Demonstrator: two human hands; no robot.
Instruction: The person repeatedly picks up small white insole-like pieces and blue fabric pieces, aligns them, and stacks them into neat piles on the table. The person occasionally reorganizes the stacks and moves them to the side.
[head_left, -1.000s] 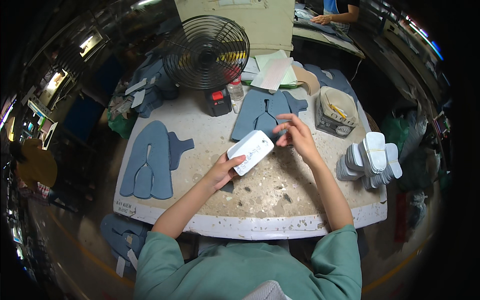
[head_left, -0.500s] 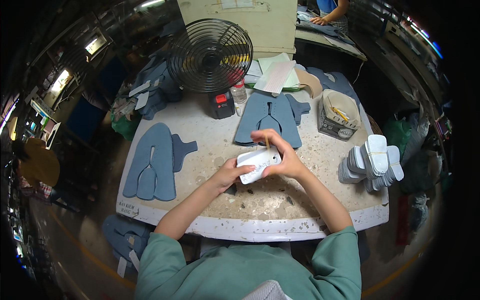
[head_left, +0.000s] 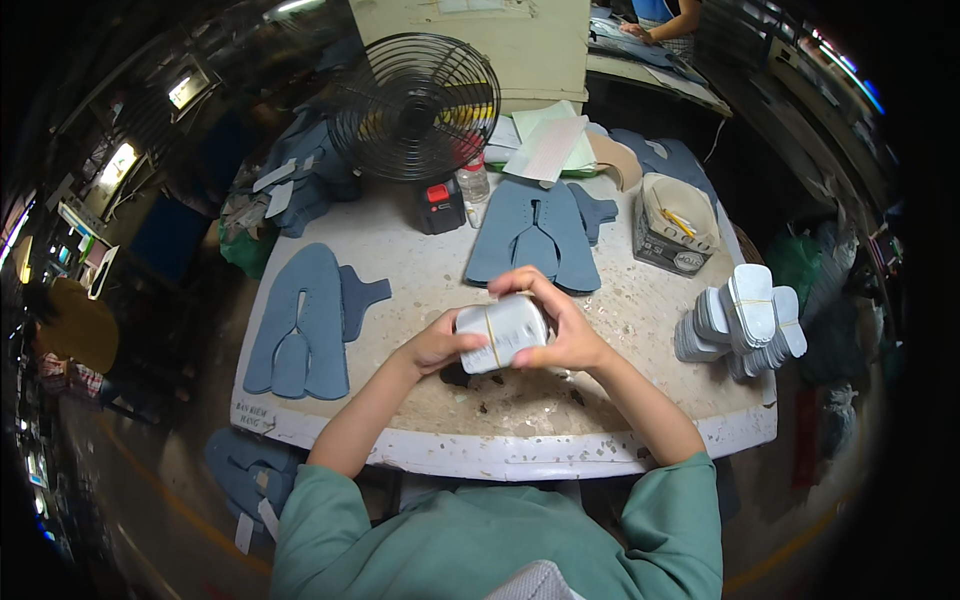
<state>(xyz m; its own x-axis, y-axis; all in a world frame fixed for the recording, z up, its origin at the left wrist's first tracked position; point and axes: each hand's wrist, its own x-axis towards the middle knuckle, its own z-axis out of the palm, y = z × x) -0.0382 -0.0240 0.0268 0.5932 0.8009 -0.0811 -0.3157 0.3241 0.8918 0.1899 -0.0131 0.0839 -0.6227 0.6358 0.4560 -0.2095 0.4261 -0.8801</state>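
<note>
A thick bundle of pale grey, round-cornered cut pieces [head_left: 512, 328] is held over the middle of the table between both my hands. A thin yellow rubber band [head_left: 492, 335] crosses it. My left hand [head_left: 440, 343] grips the bundle's left end, thumb on top. From the other side my right hand [head_left: 562, 330] closes round it, its thumb along the near edge and its fingers arched over the far edge. Just beyond lies a stack of blue-grey shoe upper pieces [head_left: 490, 225]. Similar banded pale bundles [head_left: 750, 305] stand piled at the right.
More blue-grey upper pieces [head_left: 298, 330] lie at the left. A black fan [head_left: 415, 110], a clear jar [head_left: 472, 183], papers [head_left: 548, 145] and a box with a yellow tool [head_left: 672, 235] line the back. A co-worker's hand [head_left: 637, 33] shows far right. The table's front edge [head_left: 520, 455] is near me.
The rubber band, stretched up by my right fingers before, now lies across the bundle. The bundle has turned and shifted slightly left, and the holed top face no longer shows.
</note>
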